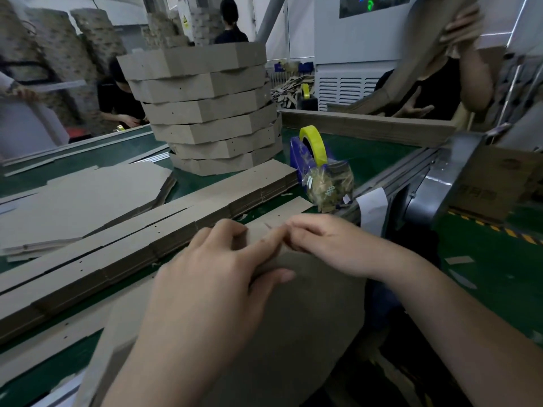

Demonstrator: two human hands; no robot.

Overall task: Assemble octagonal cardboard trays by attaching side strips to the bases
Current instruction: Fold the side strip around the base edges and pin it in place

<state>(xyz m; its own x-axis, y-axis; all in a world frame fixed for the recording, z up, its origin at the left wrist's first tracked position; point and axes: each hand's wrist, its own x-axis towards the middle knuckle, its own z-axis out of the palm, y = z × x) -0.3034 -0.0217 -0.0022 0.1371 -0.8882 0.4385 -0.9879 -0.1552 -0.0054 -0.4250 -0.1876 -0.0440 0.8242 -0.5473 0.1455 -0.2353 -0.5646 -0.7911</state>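
A good share of the work looks done already: a stack of finished octagonal trays (pixel 205 113) stands several high on the green conveyor belt (pixel 376 151), well beyond the hands. Plenty is left, though. A pile of flat octagonal bases (pixel 88 195) lies to the left, and long bundles of side strips (pixel 164 227) run across the belt between those bases and the person, none of them joined yet.

The tray in progress is the cardboard piece (pixel 308 312) held close to the camera, at the near edge of the belt. The left hand (pixel 211 283) grips it. The thumb lies along its near face, the index finger is stretched out along the top edge, and the other fingers are curled over the far side. The right hand (pixel 332 245) meets it at that same edge, its fingertips bunched together in a pinch right against the left index finger. Whether a bit of tape sits in that pinch is too small to tell.

My reading is that one joint is being closed here — a strip end being fixed to the piece. How many of this tray's sides are already up is hidden by the hands. The blue tape dispenser (pixel 305 163) with its yellow tape roll (pixel 313 142) stands just beyond the strips, near the right hand. After this joint, the piece would probably need the rest of its sides closed before it can go on the stack.
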